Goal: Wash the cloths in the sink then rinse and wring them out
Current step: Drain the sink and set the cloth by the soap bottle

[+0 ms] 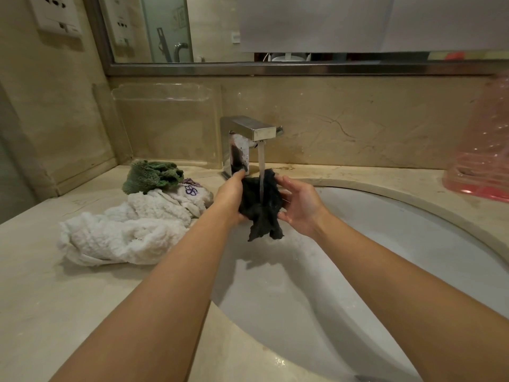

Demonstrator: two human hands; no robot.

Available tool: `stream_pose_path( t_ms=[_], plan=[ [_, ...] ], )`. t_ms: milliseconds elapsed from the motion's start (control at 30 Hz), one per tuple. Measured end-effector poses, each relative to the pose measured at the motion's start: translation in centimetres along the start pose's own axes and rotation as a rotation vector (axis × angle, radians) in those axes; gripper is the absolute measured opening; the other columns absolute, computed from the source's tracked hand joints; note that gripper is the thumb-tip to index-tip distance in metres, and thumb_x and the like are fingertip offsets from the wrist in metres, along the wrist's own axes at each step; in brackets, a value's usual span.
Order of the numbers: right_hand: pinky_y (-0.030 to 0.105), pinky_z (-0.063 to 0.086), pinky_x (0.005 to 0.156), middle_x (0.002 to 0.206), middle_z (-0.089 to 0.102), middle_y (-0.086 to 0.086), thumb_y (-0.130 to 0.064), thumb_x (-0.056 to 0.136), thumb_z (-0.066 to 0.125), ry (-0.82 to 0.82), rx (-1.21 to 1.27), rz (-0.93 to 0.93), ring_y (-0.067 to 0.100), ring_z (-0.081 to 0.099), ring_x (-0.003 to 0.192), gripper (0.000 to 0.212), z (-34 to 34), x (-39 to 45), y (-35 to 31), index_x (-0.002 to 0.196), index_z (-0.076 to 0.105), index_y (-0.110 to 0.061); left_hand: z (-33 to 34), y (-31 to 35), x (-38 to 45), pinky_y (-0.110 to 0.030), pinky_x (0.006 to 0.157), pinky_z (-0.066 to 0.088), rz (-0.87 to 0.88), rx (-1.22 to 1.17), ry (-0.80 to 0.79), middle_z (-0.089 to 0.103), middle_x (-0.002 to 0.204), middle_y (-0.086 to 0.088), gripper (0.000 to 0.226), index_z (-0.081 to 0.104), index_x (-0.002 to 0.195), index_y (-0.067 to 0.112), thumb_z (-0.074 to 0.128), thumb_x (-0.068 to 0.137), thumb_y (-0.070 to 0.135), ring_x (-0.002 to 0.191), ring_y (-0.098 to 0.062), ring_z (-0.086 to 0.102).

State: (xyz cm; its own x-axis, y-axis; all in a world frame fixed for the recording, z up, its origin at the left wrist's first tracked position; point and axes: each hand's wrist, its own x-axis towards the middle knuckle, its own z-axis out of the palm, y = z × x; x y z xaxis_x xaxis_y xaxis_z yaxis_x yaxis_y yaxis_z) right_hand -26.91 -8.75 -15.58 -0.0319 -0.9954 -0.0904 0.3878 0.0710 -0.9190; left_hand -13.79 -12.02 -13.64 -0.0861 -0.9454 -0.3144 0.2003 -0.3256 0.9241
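Note:
A dark wet cloth (261,208) hangs over the white sink (385,244), under the stream of water running from the square chrome tap (253,129). My left hand (230,194) grips the cloth's left side, fingers curled round it. On the cloth's right side my right hand (298,206) holds it, the fingers bent round its edge. The cloth's lower corners dangle free above the basin. On the counter to the left lie a white fluffy towel (121,235), a green cloth (151,176) and a pale cloth with a purple pattern (190,193).
The beige stone counter (55,299) surrounds the sink. A clear acrylic holder (165,119) stands against the back wall left of the tap. At the far right stands a pink translucent plastic item (482,150). A mirror (275,28) hangs above.

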Motion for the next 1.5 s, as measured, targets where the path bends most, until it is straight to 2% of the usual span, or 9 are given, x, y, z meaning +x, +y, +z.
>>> stream_pose_path(
  t_ms=[100, 367, 600, 700, 767, 867, 1067, 1333, 1500],
  plan=[
    [0.044, 0.042, 0.098, 0.129, 0.057, 0.013, -0.044, 0.096, 0.042, -0.083, -0.073, 0.045, 0.027, 0.049, 0.123, 0.044, 0.1, -0.2, -0.1, 0.118, 0.065, -0.014, 0.1, -0.1, -0.3, -0.051, 0.095, 0.05, 0.023, 0.08, -0.062, 0.069, 0.111, -0.013, 0.066, 0.062, 0.12, 0.016, 0.065, 0.072, 0.061, 0.102, -0.034, 0.066],
    [0.047, 0.019, 0.119, 0.147, 0.044, 0.014, -0.067, 0.092, 0.022, -0.19, -0.008, 0.142, 0.026, 0.03, 0.142, 0.086, -1.3, -0.1, 0.0, 0.131, 0.056, 0.002, 0.3, -1.0, -0.9, -0.036, 0.08, 0.052, 0.226, 0.416, -0.035, 0.067, 0.111, -0.006, 0.038, 0.06, 0.118, 0.012, 0.072, 0.085, 0.028, 0.106, -0.024, 0.061],
    [0.048, 0.045, 0.099, 0.109, 0.068, 0.017, -0.047, 0.101, 0.035, 0.077, 0.203, 0.086, 0.03, 0.059, 0.115, 0.06, -1.2, -0.3, -0.3, 0.082, 0.07, -0.003, 0.3, -0.7, -0.5, -0.045, 0.095, 0.051, 0.221, 0.431, 0.048, 0.063, 0.118, -0.013, 0.03, 0.054, 0.128, 0.009, 0.05, 0.099, 0.014, 0.113, -0.029, 0.058],
    [0.044, 0.042, 0.098, 0.116, 0.067, 0.013, -0.031, 0.102, 0.039, 0.338, -0.154, 0.121, 0.026, 0.06, 0.11, 0.032, -1.1, 0.3, 0.1, 0.108, 0.062, -0.009, 0.7, -0.4, -0.7, -0.045, 0.099, 0.048, 0.179, 0.399, 0.038, 0.059, 0.121, -0.014, 0.034, 0.047, 0.135, 0.009, 0.041, 0.102, 0.011, 0.114, -0.03, 0.056],
    [0.052, 0.037, 0.103, 0.132, 0.056, 0.016, -0.048, 0.099, 0.04, 0.287, -0.301, 0.295, 0.032, 0.052, 0.121, 0.045, -1.3, 0.2, 0.8, 0.128, 0.052, -0.015, 0.9, -0.1, -1.1, -0.046, 0.098, 0.047, 0.129, 0.224, 0.009, 0.06, 0.116, -0.015, 0.032, 0.047, 0.133, 0.008, 0.037, 0.103, 0.01, 0.112, -0.029, 0.056],
    [0.057, 0.047, 0.093, 0.127, 0.058, 0.025, -0.068, 0.092, 0.034, 0.092, -0.01, 0.496, 0.042, 0.061, 0.111, 0.068, -1.4, -0.2, 1.1, 0.13, 0.044, -0.012, 0.9, 0.1, -1.8, -0.048, 0.084, 0.049, 0.05, -0.071, -0.027, 0.061, 0.096, -0.014, 0.027, 0.048, 0.123, 0.004, 0.032, 0.102, 0.006, 0.094, -0.027, 0.059],
    [0.022, 0.05, 0.046, 0.108, 0.061, 0.021, -0.049, 0.097, 0.046, 0.159, 0.163, 0.308, 0.027, 0.063, 0.08, 0.044, 0.2, -0.7, 0.5, 0.11, 0.055, -0.008, 0.6, 0.1, -1.5, -0.046, 0.089, 0.053, 0.021, 0.097, -0.052, 0.064, 0.109, -0.014, 0.041, 0.055, 0.116, 0.015, 0.054, 0.091, 0.048, 0.098, -0.031, 0.063],
    [0.03, 0.055, 0.064, 0.102, 0.065, 0.013, -0.032, 0.098, 0.053, 0.324, -0.224, 0.065, 0.024, 0.064, 0.091, 0.015, 0.8, -0.3, 0.8, 0.094, 0.054, -0.018, 1.1, -1.2, -1.8, -0.034, 0.049, 0.054, 0.21, 0.511, 0.018, 0.054, 0.117, -0.015, 0.037, 0.033, 0.13, 0.014, 0.046, 0.101, 0.034, 0.097, -0.034, 0.061],
    [0.037, 0.056, 0.074, 0.097, 0.067, 0.007, -0.051, 0.092, 0.055, 0.4, -0.456, -0.136, 0.022, 0.063, 0.089, 0.038, 3.3, 0.0, 1.7, 0.094, 0.063, -0.014, 1.7, -1.2, -2.3, -0.045, 0.093, 0.05, 0.384, 0.545, 0.087, 0.062, 0.115, -0.011, 0.04, 0.055, 0.123, 0.019, 0.033, 0.102, 0.045, 0.104, -0.028, 0.059]
  ],
)
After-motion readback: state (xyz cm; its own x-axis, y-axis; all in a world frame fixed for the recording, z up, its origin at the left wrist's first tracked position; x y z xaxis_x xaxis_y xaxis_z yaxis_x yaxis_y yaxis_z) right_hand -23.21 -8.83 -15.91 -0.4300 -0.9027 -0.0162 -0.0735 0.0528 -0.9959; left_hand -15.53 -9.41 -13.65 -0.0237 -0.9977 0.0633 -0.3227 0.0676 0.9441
